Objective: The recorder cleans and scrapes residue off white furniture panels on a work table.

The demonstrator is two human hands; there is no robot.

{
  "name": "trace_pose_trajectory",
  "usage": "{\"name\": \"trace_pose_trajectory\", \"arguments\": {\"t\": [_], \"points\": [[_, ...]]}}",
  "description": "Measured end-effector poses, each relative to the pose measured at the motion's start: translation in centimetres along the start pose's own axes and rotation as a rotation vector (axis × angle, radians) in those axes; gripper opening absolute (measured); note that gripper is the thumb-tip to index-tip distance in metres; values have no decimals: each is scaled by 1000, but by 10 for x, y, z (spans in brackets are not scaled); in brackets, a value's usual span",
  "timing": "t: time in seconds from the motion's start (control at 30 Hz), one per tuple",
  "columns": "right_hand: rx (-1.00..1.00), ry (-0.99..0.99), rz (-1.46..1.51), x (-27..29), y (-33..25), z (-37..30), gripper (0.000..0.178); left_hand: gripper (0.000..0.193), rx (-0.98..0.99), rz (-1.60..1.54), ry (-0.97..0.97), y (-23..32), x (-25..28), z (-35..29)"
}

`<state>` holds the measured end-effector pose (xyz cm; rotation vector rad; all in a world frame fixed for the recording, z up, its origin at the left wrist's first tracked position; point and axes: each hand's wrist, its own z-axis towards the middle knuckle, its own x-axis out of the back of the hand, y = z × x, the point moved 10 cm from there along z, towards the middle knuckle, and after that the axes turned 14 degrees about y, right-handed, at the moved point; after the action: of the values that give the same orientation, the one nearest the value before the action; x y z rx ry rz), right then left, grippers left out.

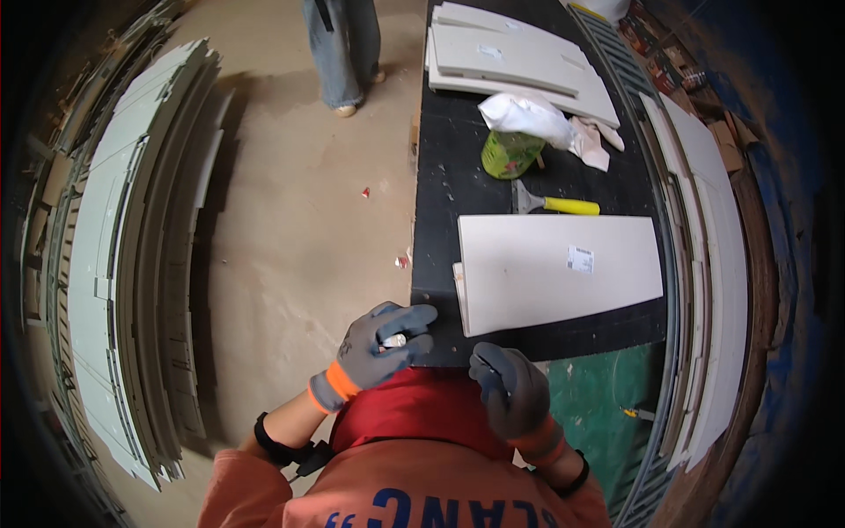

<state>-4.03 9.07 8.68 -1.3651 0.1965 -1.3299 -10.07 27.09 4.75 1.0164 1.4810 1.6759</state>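
Note:
My left hand (384, 341), in a grey glove with an orange cuff, is by the near left corner of the black tabletop (440, 264). Its fingers curl around a small whitish piece (393, 341) whose kind I cannot make out. My right hand (512, 391), gloved alike, is closed just off the table's near edge; what its fingers hold, if anything, is hidden. Ahead of it lies a stack of off-white panels (554, 268) with a printed label (580, 260) on top. Behind the stack rests a scraper (570, 206) with a yellow handle.
Beyond the scraper stand a green container (510, 155) and white cloths (528, 118). More pale panels (502, 55) are stacked at the far end. Long panel stacks stand on the left (132, 220) and right (704, 211). Another person's legs (341, 53) show at the far left of the table.

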Motion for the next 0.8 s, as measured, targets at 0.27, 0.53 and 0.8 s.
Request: {"name": "trace_pose_trajectory", "arguments": {"t": [0.27,0.53,0.8], "points": [[-876,-109,443,-44,79,-46,27,56,528,-212,-320,-80,-68,-23],[-735,-53,365,-12,79,-8,28,52,451,-129,-35,-87,-51,14],[-565,-310,536,0,75,104,46,69,489,-203,8,-69,-68,34]]}}
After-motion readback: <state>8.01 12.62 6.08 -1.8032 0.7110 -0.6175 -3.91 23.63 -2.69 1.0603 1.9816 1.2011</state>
